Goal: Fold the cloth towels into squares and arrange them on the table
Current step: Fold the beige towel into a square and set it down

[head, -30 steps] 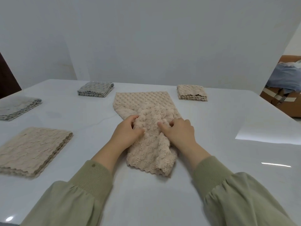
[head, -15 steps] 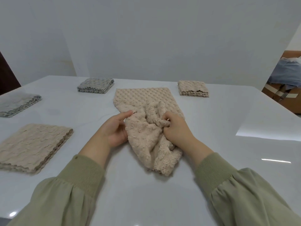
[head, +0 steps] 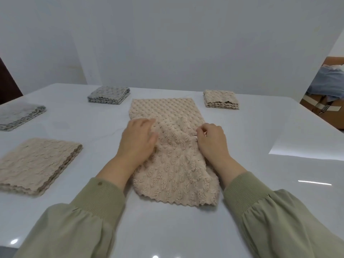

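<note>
A beige waffle-textured towel [head: 173,164] lies lengthwise in the middle of the white table [head: 260,131], its far half flat and its near half rumpled. My left hand [head: 137,140] rests on the towel's left edge with fingers stretched forward. At the towel's right edge, my right hand [head: 212,142] pinches a fold with curled fingers. Folded squares lie around it: a beige one [head: 37,162] at the near left, a grey one [head: 18,114] at the far left, a second grey one [head: 108,94] at the back, and a second beige one [head: 220,99] at the back right.
A white wall stands behind the table's far edge. Beyond the right edge sits a cardboard box [head: 323,110] with blue fabric [head: 327,81] on top. Bare table surface shows to the right of the towel and in front of it.
The bunched middle of the towel has been spread outward and lies flatter. Both hands moved apart from the centre to the towel's side edges. The left hand has flattened.
</note>
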`<state>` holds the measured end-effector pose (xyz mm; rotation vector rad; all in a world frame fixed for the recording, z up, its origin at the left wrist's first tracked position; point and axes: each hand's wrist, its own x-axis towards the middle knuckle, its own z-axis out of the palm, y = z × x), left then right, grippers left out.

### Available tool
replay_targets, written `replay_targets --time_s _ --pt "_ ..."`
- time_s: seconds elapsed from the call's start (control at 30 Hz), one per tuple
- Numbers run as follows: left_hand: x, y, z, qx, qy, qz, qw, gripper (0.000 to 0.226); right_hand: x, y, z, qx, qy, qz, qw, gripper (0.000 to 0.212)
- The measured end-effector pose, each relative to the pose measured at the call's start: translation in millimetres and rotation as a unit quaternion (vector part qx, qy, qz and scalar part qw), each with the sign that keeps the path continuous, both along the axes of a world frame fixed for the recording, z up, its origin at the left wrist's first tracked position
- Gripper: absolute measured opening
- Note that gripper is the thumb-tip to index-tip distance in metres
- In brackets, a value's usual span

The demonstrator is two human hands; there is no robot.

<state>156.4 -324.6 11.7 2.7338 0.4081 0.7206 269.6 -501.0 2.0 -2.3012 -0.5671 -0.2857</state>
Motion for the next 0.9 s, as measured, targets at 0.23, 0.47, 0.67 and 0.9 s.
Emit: replay_targets --time_s 0.23,0.47,0.67,0.9 --pt "4 -17 -19 0.088 0.281 -0.088 0.952 0.072 -6 13 1 -0.154 0.017 0.017 0.988 0.037" --pt "1 -17 -16 0.072 0.284 -0.093 0.952 0.072 -6 6 7 0.149 0.138 0.087 0.975 0.027" --pt "0 -17 -14 0.072 0.304 -0.096 0.945 0.069 8 -11 14 0.453 0.385 0.094 0.799 0.036" --pt "-2 -20 -13 0.069 0.311 -0.091 0.943 0.067 24 -21 -3 0.145 0.109 -0.074 0.981 0.021"
